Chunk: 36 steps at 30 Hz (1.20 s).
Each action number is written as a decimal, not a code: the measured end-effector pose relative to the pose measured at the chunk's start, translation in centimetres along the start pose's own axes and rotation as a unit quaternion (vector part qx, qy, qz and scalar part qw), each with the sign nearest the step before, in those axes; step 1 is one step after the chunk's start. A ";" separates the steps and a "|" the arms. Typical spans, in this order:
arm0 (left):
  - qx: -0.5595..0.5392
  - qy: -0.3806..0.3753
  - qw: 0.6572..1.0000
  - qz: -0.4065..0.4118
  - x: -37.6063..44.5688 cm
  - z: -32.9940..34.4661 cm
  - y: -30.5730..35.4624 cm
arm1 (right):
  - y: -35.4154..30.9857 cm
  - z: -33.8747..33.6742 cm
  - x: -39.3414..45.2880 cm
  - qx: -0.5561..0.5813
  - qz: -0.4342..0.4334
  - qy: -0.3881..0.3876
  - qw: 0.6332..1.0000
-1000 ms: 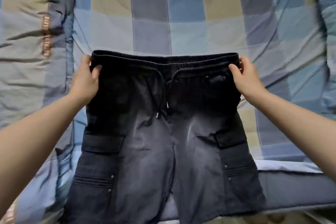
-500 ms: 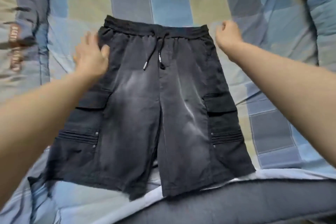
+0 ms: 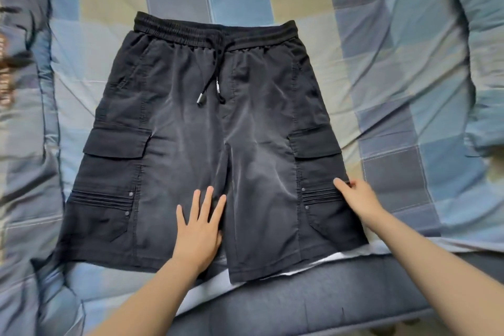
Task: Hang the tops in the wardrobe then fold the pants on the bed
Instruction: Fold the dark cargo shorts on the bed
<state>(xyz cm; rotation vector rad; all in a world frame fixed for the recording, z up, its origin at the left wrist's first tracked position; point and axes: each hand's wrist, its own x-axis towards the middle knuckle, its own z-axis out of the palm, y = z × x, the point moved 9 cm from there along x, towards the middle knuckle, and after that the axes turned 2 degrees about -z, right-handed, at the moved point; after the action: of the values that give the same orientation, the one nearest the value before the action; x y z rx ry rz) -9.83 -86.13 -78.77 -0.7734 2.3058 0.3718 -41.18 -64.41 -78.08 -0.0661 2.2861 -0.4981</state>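
A pair of black cargo shorts [image 3: 177, 117] lies spread flat on the checked blue quilt [image 3: 395, 63], waistband away from me, drawstring loose in the middle. My left hand [image 3: 199, 229] presses flat on the inner part of the left leg, fingers straight and spread. My right hand [image 3: 360, 199] pinches the outer side edge of the right leg beside the cargo pocket, thumb on top of the cloth.
The grey front edge of the bed [image 3: 327, 303] runs below the shorts' hems. A rumpled blue fold of bedding with orange lettering [image 3: 8, 84] lies along the left. More bunched quilt [image 3: 485, 76] rises at the right.
The shorts went from held up by the waistband to lying flat on the quilt. Both hands left the waistband and moved down to the legs.
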 end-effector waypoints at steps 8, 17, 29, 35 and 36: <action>0.044 -0.060 0.997 -0.026 -1.4 -2.2 1.8 | 5.0 -3.9 -3.9 0.005 -0.016 0.065 0.998; -0.535 -0.071 0.835 -0.106 0.4 -8.7 6.9 | -5.4 0.0 -13.1 0.102 -0.201 -0.037 0.973; -0.506 -0.035 0.861 -0.043 1.2 -10.4 8.1 | -16.7 0.7 -9.0 -0.029 -0.246 -0.001 0.969; -0.496 -0.037 0.866 0.047 -0.5 -9.8 7.4 | -23.3 3.2 3.0 0.175 -0.005 -0.046 0.983; -0.501 -0.045 0.862 0.055 -0.8 -9.5 7.0 | -24.5 3.8 4.2 0.179 0.001 -0.048 0.983</action>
<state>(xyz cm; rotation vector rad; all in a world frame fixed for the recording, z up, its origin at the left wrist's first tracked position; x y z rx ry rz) -18.47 -84.60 -70.90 -1.0451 1.9626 1.6956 -44.02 -89.10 -74.24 0.0888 2.0695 -0.8782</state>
